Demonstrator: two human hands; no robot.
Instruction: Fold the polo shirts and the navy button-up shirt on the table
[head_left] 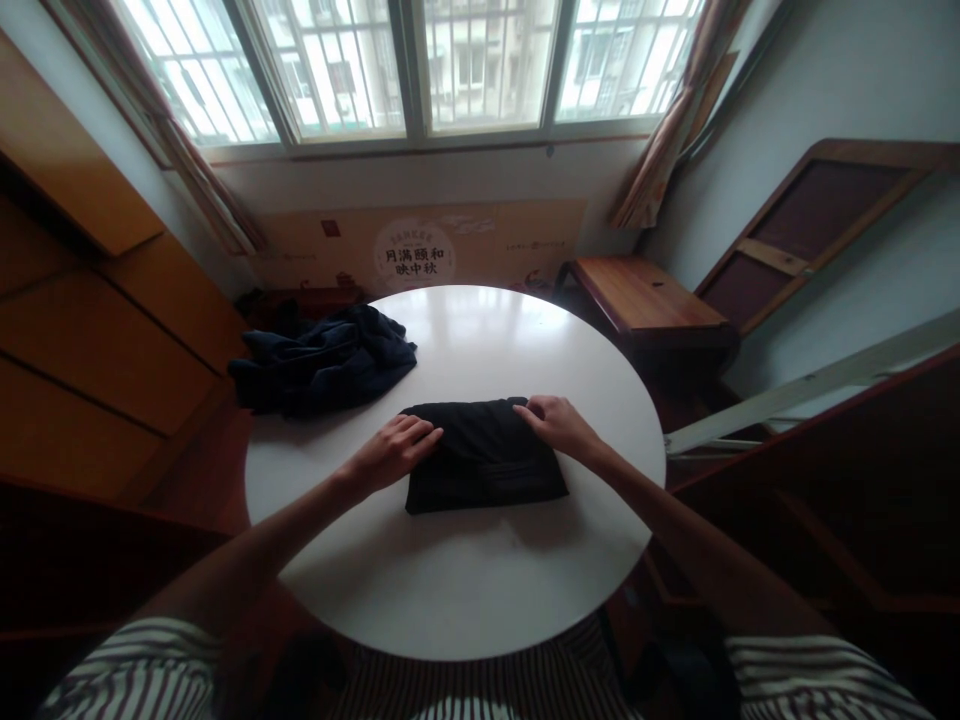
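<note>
A black folded garment (487,460) lies as a flat, roughly rectangular bundle on the white round table (465,590). My left hand (405,445) is at its left side, with the fingers closed on the far left part of the cloth. At the far right corner, my right hand (551,420) pinches the edge between thumb and fingers. What kind of garment it is cannot be made out in its folded state.
Dark blue crumpled clothing (322,360) hangs over the table's far left edge. A wooden bench (645,290) stands beyond the table on the right, near a leaning framed panel (817,220). Orange cabinets (82,330) line the left, and barred windows (420,70) are at the back.
</note>
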